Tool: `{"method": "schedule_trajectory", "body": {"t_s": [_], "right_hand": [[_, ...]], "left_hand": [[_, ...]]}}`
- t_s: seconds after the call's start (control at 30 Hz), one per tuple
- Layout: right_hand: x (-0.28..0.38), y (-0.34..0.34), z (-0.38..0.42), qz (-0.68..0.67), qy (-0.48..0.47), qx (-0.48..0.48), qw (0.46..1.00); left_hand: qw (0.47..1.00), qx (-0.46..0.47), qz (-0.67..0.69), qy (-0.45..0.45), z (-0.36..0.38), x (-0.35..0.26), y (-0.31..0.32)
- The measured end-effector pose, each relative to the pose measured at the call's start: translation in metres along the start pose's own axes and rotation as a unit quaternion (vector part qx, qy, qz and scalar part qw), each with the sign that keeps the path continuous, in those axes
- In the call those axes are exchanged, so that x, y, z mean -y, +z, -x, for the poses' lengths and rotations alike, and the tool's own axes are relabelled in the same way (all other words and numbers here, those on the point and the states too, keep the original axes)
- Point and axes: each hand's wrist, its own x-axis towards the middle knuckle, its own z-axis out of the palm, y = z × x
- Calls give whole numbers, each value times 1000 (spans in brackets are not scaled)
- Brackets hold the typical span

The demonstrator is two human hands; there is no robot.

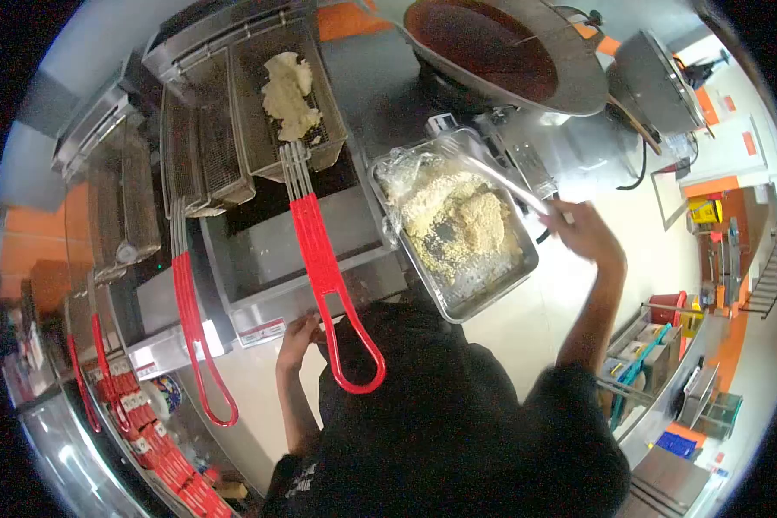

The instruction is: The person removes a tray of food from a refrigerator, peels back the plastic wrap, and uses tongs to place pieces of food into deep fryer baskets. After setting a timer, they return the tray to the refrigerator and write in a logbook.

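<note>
The right hand (pixel 585 233), blurred, is closed round the utensil (pixel 511 180); its smeared head, over the crumbs (pixel 475 226) in the tray (pixel 495 300), is hard to make out. The left hand (pixel 299 340) is by the fryer (pixel 268 246), fingers partly hidden; I cannot tell whether it holds anything. The pan (pixel 580 78) is cut off above
</note>
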Motion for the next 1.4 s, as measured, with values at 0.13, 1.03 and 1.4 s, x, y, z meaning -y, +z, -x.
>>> {"method": "schedule_trajectory", "body": {"t_s": [0.13,1.03,1.4], "right_hand": [[-68,41,64,-84,195,-3,977],[-63,33,61,-1,126,12,992],[16,-38,44,-125,-2,-75,989]], "left_hand": [[997,46,-56,-8,-20,-10,15],[994,99,-53,-5,-20,-6,31],[997,74,18,19,3,5,16]]}}
